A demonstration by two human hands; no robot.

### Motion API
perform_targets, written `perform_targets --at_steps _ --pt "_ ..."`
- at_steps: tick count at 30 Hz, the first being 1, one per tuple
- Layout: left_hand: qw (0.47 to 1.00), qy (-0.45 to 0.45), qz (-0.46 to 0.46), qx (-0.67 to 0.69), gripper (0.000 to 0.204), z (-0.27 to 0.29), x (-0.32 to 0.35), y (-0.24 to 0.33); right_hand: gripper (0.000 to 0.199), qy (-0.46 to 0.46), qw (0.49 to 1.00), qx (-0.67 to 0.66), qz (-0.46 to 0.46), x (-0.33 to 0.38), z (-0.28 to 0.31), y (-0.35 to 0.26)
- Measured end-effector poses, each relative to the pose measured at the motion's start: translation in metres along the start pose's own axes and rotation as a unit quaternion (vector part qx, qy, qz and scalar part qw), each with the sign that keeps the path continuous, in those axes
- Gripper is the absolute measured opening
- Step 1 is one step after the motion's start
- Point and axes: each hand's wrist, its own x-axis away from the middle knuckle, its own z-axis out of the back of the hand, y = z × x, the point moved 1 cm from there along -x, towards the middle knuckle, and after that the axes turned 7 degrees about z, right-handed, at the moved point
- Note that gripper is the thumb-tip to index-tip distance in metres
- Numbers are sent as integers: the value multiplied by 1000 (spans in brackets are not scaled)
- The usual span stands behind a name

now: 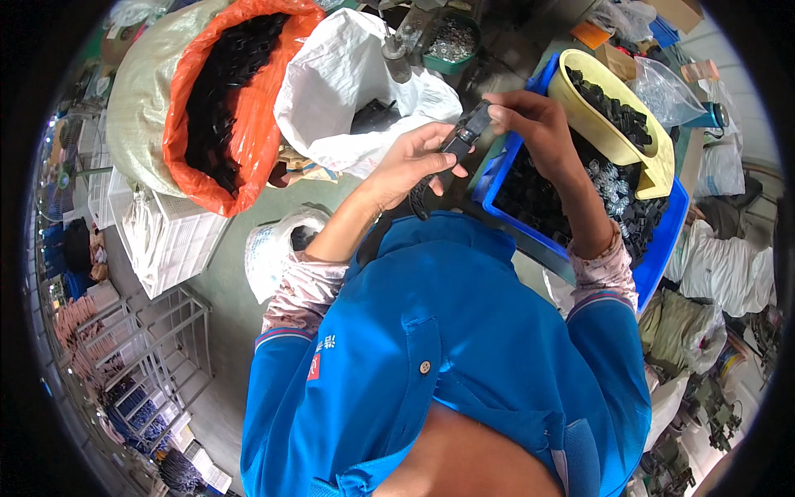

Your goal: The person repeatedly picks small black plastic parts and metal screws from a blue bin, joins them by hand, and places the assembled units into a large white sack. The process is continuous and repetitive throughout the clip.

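Note:
My left hand (407, 161) is closed around a long black plastic part (465, 139) with a curved, handle-like lower end. It is held tilted in front of my chest, its upper end leaning to the right. My right hand (534, 124) pinches at that upper end with thumb and fingertips; whether a smaller piece sits between them I cannot make out. Below my right forearm stands a blue bin (665, 248) filled with black plastic parts and some shiny clear or metallic pieces (609, 189). On the bin rests a yellow scoop-shaped container (571, 93) with more small black parts.
Left of my hands, a white sack (319, 91) stands open with black pieces inside. Beyond it is an orange-lined sack (178, 124) of black parts. A metal machine head (396, 62) and a green tub (447, 66) of small metal pieces are ahead. A metal rack (157, 344) stands left.

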Motion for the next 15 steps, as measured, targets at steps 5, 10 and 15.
perform_targets --at_steps 5,10,15 --pt "1000 2 -3 21 36 -2 -3 1 30 -36 999 -11 -17 0 0 7" --pt "1000 -5 8 21 36 -2 -8 2 26 -20 999 -13 -28 3 -2 8" --pt "1000 10 1 20 35 -6 -22 5 21 -26 999 -39 -14 11 -2 10"
